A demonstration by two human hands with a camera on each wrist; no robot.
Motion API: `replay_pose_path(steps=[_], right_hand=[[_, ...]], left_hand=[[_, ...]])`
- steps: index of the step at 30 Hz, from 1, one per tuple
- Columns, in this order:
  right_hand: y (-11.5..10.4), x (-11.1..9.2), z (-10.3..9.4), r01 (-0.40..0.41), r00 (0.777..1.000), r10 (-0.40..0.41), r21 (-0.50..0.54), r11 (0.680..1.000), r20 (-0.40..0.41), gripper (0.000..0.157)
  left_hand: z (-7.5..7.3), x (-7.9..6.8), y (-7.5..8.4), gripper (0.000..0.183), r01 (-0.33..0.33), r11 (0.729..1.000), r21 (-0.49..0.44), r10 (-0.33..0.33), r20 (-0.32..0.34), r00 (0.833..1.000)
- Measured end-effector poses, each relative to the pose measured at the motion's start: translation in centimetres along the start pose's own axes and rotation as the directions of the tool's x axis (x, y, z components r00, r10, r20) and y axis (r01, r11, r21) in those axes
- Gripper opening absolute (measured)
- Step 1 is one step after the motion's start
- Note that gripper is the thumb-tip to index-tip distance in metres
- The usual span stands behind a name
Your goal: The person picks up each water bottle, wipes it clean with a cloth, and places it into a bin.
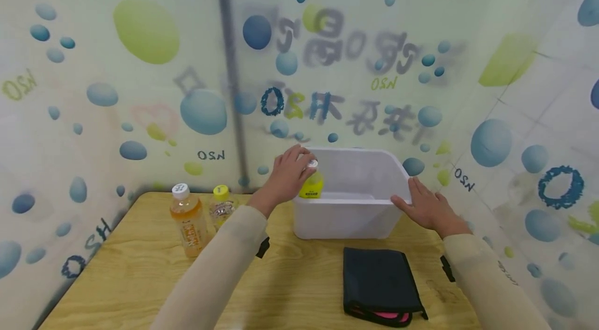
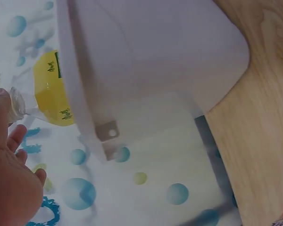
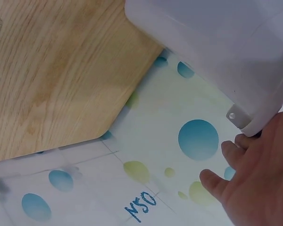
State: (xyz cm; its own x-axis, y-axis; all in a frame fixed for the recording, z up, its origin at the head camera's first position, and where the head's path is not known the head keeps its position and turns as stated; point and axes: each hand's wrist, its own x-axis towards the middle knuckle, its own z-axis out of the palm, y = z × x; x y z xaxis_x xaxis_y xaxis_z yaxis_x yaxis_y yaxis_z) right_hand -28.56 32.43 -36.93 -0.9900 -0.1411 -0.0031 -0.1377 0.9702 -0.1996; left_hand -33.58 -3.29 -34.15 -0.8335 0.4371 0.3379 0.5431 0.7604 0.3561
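In the head view, my left hand (image 1: pixel 290 176) holds a bottle with a yellow label (image 1: pixel 312 187) by its white-capped top. The bottle stands upright inside the left end of a white plastic bin (image 1: pixel 341 220), its lower part hidden by the bin's front wall. The left wrist view shows the fingers of my left hand (image 2: pixel 12 169) at the bottle's clear neck, with the yellow label (image 2: pixel 52 92) partly behind the rim. My right hand (image 1: pixel 428 208) rests spread on the bin's front right corner. In the right wrist view, fingers of my right hand (image 3: pixel 259 174) extend past the rim.
Left of the bin stand an orange drink bottle (image 1: pixel 189 221) with a white cap and a clear bottle (image 1: pixel 222 208) with a yellow cap. A black zip case (image 1: pixel 381 280) with something pink inside lies before the bin on the wooden table (image 1: pixel 117 267). Printed curtains surround it.
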Motion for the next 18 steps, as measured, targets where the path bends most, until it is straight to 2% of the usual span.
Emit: replay_pose_path(steps=[3,7,18], right_hand=[[0.2,-0.1,0.1,0.004,1.0,-0.004,0.009,1.0,-0.011,0.095],[0.1,-0.1,-0.1,0.004,1.0,-0.004,-0.003,1.0,-0.003,0.095],[0.2,0.1,-0.1,-0.011,1.0,0.01,0.021,1.0,0.016,0.097]], left_hand=[[1.0,-0.1,-0.6,0.033,0.011,1.0,0.021,-0.012,0.021,1.0],[1.5,-0.3,-1.1,0.033,0.025,0.999,0.041,-0.027,0.061,0.998],[1.4,0.0,-1.2,0.037,0.032,0.999,0.021,-0.035,0.149,0.988]])
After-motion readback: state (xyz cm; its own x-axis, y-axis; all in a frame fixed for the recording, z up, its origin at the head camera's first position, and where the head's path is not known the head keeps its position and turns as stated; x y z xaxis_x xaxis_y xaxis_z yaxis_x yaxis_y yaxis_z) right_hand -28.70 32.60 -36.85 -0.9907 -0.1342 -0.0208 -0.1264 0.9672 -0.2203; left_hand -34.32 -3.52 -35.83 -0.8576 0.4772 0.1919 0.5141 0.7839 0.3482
